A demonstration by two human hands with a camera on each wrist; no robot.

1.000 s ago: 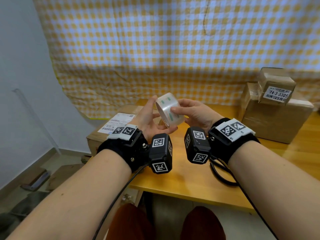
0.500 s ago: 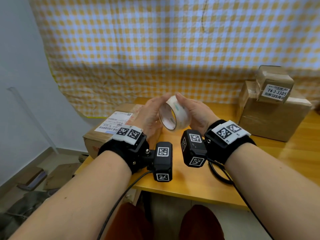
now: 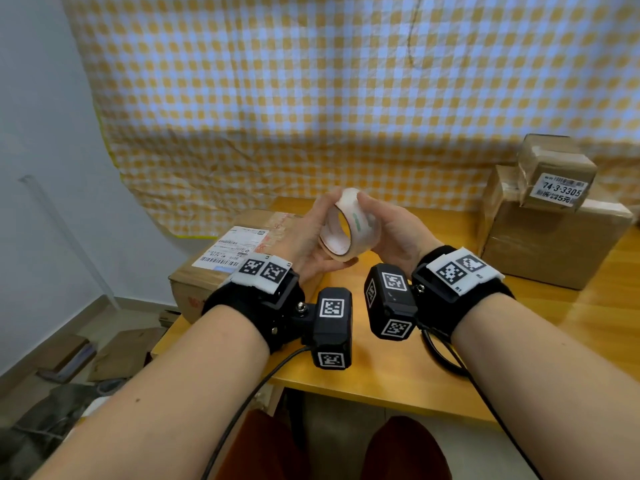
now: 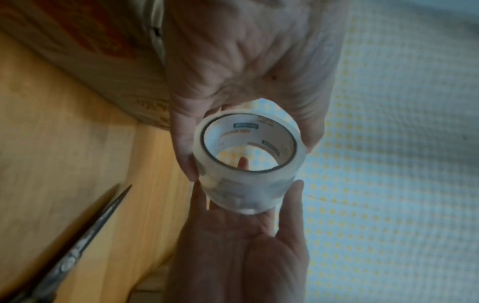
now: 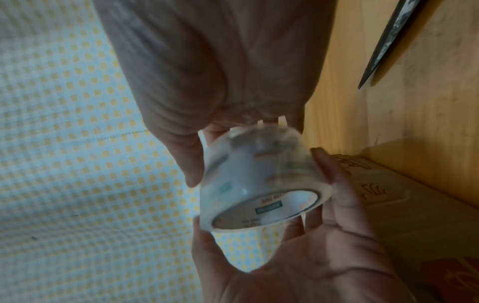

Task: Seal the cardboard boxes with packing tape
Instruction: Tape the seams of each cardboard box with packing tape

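I had the roll of packing tape (image 3: 349, 226) lifted off the wooden table (image 3: 381, 375), caught between both my hands in front of me. My left hand (image 3: 308, 237) cupped it from the nine o'clock side, thumb (image 3: 341, 263) curled under the lower rim and fingers reaching up over the top edge. My right hand (image 3: 394, 233) closed on it from three o'clock, its fingertips (image 3: 363, 199) meeting the roll at twelve. The roll's open core faced back toward me and to the left; from my left wrist I could look straight through the ring (image 4: 249, 151), and one of my right fingers showed behind it. Whether a loose tape end was lifted, I could not tell; the roll's surface was blurred in the right wrist view.

The cardboard box with the shipping label (image 3: 239, 258) sat on the table at about ten o'clock from the roll, just behind my left wrist. At two o'clock, well apart, stood a larger brown box (image 3: 554, 247) with a small taped box (image 3: 554, 174) resting on top. A pair of scissors (image 4: 77, 242) lay on the table near my hands, seen from the wrist views only. A yellow checked cloth (image 3: 346, 98) hung behind the table.
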